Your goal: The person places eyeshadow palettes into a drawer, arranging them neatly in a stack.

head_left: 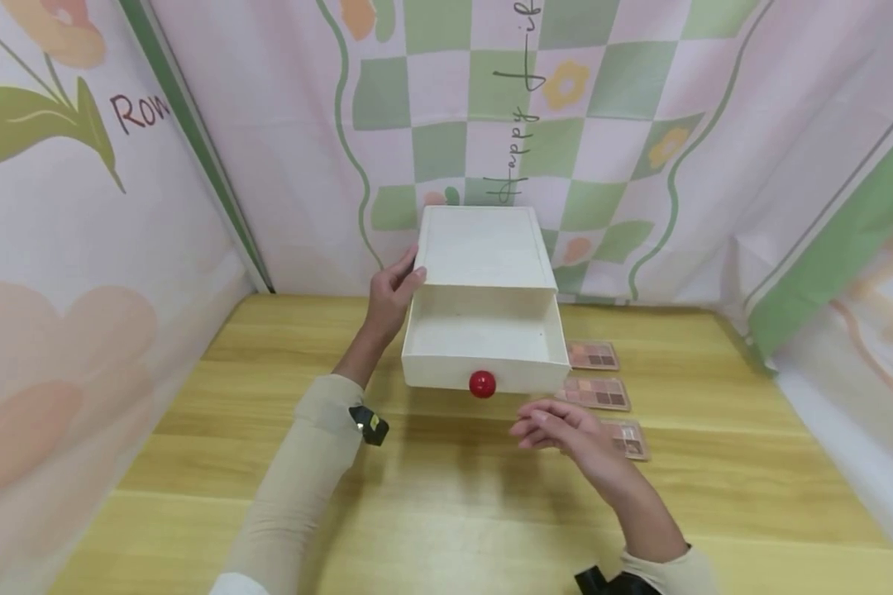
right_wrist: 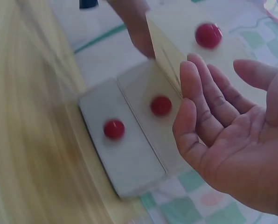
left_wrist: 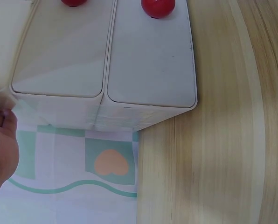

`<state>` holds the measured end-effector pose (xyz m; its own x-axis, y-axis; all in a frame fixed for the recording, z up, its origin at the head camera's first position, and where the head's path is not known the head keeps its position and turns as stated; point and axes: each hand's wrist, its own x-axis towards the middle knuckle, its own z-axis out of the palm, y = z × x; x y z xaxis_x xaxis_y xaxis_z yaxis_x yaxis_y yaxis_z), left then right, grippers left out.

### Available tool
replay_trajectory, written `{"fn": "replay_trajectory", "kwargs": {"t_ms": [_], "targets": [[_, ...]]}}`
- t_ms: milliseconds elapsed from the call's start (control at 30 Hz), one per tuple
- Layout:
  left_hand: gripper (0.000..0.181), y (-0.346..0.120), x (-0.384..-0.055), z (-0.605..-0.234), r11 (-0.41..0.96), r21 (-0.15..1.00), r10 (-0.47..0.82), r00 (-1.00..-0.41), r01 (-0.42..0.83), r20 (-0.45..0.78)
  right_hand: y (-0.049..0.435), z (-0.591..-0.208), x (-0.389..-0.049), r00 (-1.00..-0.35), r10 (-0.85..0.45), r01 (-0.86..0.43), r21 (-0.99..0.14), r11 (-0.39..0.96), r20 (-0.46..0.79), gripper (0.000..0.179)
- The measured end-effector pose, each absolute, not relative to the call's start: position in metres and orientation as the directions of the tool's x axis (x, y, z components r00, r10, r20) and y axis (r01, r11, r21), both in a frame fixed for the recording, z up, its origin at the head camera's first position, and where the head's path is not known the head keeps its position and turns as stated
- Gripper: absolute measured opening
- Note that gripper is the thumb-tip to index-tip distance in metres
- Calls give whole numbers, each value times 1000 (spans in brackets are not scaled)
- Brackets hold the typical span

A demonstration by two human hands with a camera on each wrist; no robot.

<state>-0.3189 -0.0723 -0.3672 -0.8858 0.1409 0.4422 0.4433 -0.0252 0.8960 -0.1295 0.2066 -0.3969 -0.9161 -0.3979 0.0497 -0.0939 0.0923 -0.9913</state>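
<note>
A white drawer cabinet (head_left: 484, 248) stands against the back curtain. Its top drawer (head_left: 484, 330) is pulled out and bare inside, with a round red knob (head_left: 482, 384) on its front. My left hand (head_left: 393, 297) holds the cabinet's upper left side, thumb at the front corner and fingers along the side. Just right of the knob and lower, my right hand (head_left: 565, 430) hovers with relaxed, slightly bent fingers and nothing in them. In the right wrist view its palm (right_wrist: 241, 135) shows in front of the pulled-out drawer. Two lower drawers (right_wrist: 129, 140) with red knobs are closed.
Several eyeshadow palettes (head_left: 595, 394) lie in a column on the wooden table (head_left: 268, 463), right of the cabinet and partly behind the drawer and right hand. Patterned curtains (head_left: 283, 165) close off the back and both sides.
</note>
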Motion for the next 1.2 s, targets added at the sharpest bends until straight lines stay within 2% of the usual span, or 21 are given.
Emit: {"fn": "replay_trajectory", "kwargs": {"t_ms": [100, 233, 333, 433, 600, 733, 933, 1200], "targets": [[58, -72, -318, -367, -30, 895, 138, -885, 445, 445, 224, -395, -131, -905, -422, -114, -987, 113, 57, 24], [58, -72, -317, -368, -33, 893, 139, -883, 449, 449, 254, -397, -140, -860, -503, -135, -988, 76, 79, 31], [58, -73, -316, -368, -26, 892, 139, -882, 451, 450, 274, -400, -151, -859, -503, -173, -980, 103, 98, 33], [58, -74, -316, -368, -19, 893, 136, -884, 449, 447, 291, -403, -162, -898, -432, -206, -950, 236, 87, 30], [58, -74, -316, -368, -21, 898, 138, -888, 440, 438, 317, -411, -184, -948, -315, -169, -905, 391, 41, 33], [57, -74, -316, -368, -19, 900, 148, -889, 435, 433, 336, -422, -202, -968, -247, -164, -873, 460, 52, 38], [57, -74, -317, -366, -4, 894, 151, -883, 448, 444, 353, -433, -231, -983, -152, -174, -778, 604, 102, 36], [57, -77, -319, -367, -2, 894, 162, -882, 448, 442, 374, -458, -257, -996, -64, -93, -711, 697, 67, 41]]}}
